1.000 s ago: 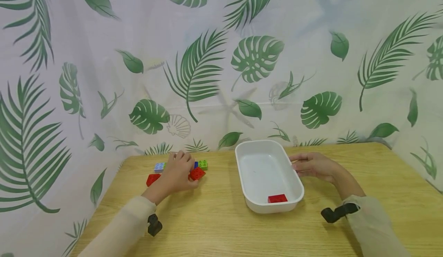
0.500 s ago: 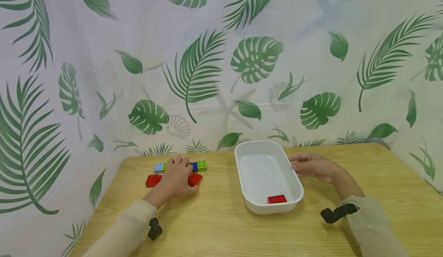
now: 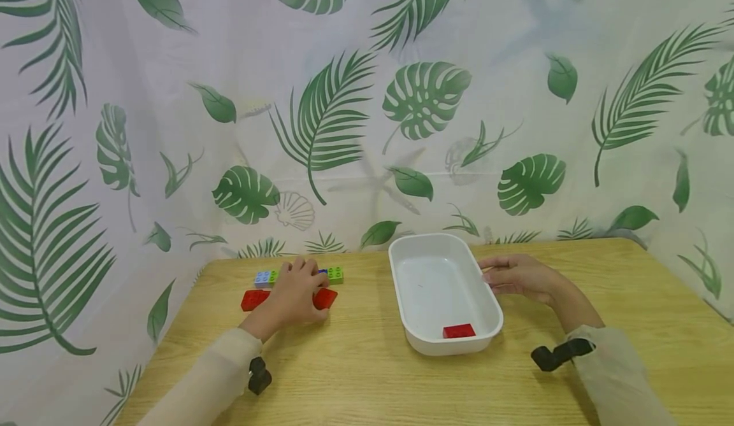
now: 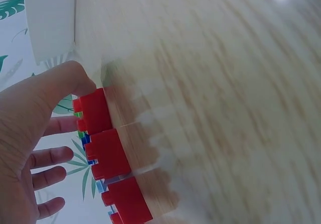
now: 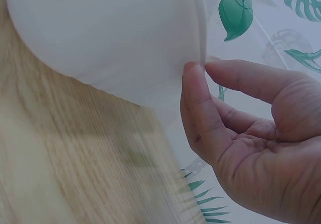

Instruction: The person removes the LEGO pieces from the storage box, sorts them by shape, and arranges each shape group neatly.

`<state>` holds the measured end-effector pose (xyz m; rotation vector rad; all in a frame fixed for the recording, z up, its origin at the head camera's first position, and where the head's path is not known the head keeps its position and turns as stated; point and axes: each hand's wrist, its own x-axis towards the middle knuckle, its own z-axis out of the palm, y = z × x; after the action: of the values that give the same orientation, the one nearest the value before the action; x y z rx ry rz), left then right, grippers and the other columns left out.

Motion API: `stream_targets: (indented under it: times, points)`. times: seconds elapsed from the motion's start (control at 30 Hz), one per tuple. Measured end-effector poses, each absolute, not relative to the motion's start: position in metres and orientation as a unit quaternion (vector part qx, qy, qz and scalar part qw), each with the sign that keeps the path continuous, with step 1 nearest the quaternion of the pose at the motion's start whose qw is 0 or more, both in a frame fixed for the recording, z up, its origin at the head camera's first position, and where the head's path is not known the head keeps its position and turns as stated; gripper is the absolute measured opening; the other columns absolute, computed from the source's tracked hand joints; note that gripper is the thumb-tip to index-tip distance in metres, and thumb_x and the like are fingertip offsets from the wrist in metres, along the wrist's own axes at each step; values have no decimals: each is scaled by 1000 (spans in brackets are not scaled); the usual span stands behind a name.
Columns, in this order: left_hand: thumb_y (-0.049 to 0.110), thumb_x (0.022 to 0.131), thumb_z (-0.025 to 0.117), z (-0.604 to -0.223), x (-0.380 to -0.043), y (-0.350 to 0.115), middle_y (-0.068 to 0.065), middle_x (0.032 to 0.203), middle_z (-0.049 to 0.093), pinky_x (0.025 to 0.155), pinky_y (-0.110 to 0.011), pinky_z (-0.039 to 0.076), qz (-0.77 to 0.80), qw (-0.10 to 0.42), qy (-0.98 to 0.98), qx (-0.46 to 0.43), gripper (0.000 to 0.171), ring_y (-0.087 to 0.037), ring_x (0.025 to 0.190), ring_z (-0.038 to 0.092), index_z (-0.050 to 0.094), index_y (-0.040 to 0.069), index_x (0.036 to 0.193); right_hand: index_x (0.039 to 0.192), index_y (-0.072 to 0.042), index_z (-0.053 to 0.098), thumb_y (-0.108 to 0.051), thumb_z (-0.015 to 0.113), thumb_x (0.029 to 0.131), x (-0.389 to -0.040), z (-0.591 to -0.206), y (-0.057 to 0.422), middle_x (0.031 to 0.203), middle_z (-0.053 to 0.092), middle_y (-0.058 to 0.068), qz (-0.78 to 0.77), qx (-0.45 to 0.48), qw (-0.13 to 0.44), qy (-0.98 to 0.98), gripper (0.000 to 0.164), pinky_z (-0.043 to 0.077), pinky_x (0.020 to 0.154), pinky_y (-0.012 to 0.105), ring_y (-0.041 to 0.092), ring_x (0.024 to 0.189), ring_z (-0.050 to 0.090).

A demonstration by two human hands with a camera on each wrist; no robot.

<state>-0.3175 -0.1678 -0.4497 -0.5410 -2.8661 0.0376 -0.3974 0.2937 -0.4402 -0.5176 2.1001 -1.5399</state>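
My left hand (image 3: 298, 291) reaches over the bricks at the table's left, its thumb and index finger on either side of the end red brick (image 3: 325, 298). In the left wrist view, my thumb touches that red brick (image 4: 95, 111), while the other fingers stay off the row. A middle red brick (image 4: 108, 153) and a nearer red brick (image 4: 128, 201) stand beside it. My right hand (image 3: 524, 277) is at the right side of the white tub (image 3: 427, 344). In the right wrist view, its thumb and fingertips pinch the tub's rim (image 5: 200, 38). One red brick (image 3: 459, 331) lies inside the tub.
Behind the red bricks runs a row with a light blue brick (image 3: 264, 278), a green brick (image 3: 335, 275) and a partly hidden blue brick. The wooden table (image 3: 367, 381) ends at a leaf-printed curtain (image 3: 355, 127) at the back.
The end red brick was tilted and farther back; it has come down and nearer, beside the other red ones. My left index finger has shifted slightly right. The right hand and tub stay put.
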Motion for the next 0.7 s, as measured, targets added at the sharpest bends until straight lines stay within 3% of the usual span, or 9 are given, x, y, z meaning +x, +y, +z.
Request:
stream_targets:
  times: [0.23, 0.7]
  points:
    - [42, 79, 81, -454, -318, -168, -4, 108, 54, 89, -44, 39, 6, 96, -980, -176, 35, -24, 105, 44, 72, 21, 106, 146, 16, 38, -15, 62, 101, -398, -445, 295, 118, 73, 3, -561, -197, 245, 765, 60, 57, 95, 35, 10, 105, 69]
    - [43, 77, 82, -455, -321, -170, -3, 102, 53, 89, -46, 39, -8, 117, -978, -171, 33, -24, 103, 44, 69, 18, 95, 147, 15, 38, -15, 63, 101, -402, -446, 296, 118, 73, 3, -564, -192, 239, 767, 60, 58, 95, 35, 10, 105, 70]
